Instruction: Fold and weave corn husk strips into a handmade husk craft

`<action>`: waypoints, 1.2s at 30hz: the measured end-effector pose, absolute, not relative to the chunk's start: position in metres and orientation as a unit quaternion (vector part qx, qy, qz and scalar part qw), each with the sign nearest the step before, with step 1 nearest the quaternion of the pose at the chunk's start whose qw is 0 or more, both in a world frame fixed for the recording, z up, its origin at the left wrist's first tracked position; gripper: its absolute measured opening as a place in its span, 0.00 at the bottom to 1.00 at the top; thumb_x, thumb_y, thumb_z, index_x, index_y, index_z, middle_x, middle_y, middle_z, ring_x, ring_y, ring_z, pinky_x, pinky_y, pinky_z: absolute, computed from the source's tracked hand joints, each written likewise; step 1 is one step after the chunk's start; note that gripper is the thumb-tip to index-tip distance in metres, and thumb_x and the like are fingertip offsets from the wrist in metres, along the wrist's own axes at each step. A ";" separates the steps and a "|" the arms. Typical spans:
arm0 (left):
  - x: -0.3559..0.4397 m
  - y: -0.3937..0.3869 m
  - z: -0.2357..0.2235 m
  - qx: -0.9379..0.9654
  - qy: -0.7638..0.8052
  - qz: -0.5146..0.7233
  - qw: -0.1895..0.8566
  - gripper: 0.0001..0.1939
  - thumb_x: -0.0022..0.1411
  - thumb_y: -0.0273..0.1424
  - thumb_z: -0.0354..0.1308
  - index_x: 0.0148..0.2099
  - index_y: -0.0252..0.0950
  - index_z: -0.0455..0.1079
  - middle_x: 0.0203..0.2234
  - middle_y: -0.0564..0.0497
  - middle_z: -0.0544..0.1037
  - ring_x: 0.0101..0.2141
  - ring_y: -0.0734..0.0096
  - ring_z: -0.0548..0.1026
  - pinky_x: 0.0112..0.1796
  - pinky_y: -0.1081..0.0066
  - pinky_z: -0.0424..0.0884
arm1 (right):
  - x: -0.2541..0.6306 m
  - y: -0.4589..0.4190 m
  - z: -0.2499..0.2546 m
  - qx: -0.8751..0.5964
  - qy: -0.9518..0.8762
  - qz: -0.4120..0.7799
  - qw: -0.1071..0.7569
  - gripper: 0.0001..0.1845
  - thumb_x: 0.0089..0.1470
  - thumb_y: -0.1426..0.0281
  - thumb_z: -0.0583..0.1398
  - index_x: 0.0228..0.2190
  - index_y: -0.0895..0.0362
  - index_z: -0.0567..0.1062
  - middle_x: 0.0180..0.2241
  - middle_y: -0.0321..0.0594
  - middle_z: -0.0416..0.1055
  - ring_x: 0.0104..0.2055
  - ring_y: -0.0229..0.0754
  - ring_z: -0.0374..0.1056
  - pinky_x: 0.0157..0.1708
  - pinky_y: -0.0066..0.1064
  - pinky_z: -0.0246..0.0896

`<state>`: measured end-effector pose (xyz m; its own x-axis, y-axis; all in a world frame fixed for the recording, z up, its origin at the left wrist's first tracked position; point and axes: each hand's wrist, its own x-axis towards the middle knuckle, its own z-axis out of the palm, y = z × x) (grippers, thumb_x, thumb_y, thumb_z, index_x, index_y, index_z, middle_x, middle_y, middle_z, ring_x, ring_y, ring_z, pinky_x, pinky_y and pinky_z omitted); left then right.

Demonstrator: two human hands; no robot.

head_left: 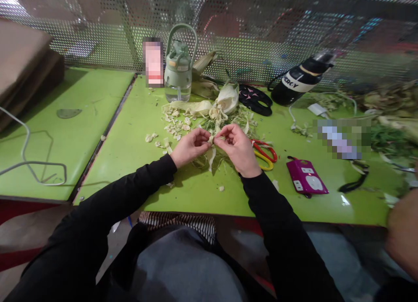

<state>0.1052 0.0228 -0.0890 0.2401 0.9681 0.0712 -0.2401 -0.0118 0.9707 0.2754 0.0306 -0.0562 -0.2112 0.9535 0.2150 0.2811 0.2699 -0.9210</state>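
Observation:
Over the green table [130, 162], my left hand [192, 147] pinches a pale strip of corn husk [212, 156] that hangs between the hands. Close against it, my right hand [240, 150] also has thumb and fingers closed on the husk. Its upper part runs up to a husk bundle [227, 99] lying just beyond my fingers. Small torn husk pieces [178, 123] are scattered left of it, with green shreds underneath. Scissors [266, 158] with red and yellow handles lie right beside my right hand. How the strip is folded at the fingertips is too small to tell.
A pale green water bottle [178, 73] stands behind the husks. A black bottle [297, 82] leans at the back right, near a black object [255, 100]. A purple power socket [307, 178] lies right. Cardboard [22, 58] is stacked left. Another person's limb [405, 236] shows right.

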 end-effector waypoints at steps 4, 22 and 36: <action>0.106 0.021 -0.091 0.507 0.349 0.518 0.593 0.12 0.57 0.18 0.64 0.40 0.32 0.66 0.33 0.53 0.76 0.33 0.82 0.75 0.41 0.76 0.73 | 0.272 0.028 -0.056 -0.492 -0.660 0.355 0.443 0.13 0.49 0.69 0.64 0.31 0.52 0.63 0.32 0.34 0.71 0.28 0.35 0.59 0.31 0.31 0.56; 0.101 0.023 -0.091 0.518 0.364 0.525 0.569 0.08 0.59 0.25 0.65 0.41 0.32 0.73 0.35 0.50 0.80 0.33 0.79 0.76 0.41 0.72 0.75 | 0.273 0.035 -0.062 -0.460 -0.569 0.509 0.454 0.21 0.45 0.63 0.68 0.29 0.51 0.59 0.30 0.30 0.67 0.27 0.33 0.59 0.28 0.28 0.57; 0.101 0.025 -0.085 0.468 0.368 0.527 0.607 0.06 0.66 0.22 0.58 0.38 0.34 0.64 0.26 0.56 0.74 0.28 0.80 0.76 0.39 0.72 0.76 | 0.273 0.025 -0.055 -0.445 -0.691 0.359 0.442 0.12 0.55 0.67 0.64 0.39 0.53 0.68 0.43 0.40 0.73 0.33 0.36 0.66 0.33 0.32 0.64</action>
<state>0.1012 0.0248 -0.0846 0.1747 0.9835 0.0473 -0.2952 0.0065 0.9554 0.2728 0.0250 -0.0549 -0.2137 0.9322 0.2922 0.2977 0.3470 -0.8893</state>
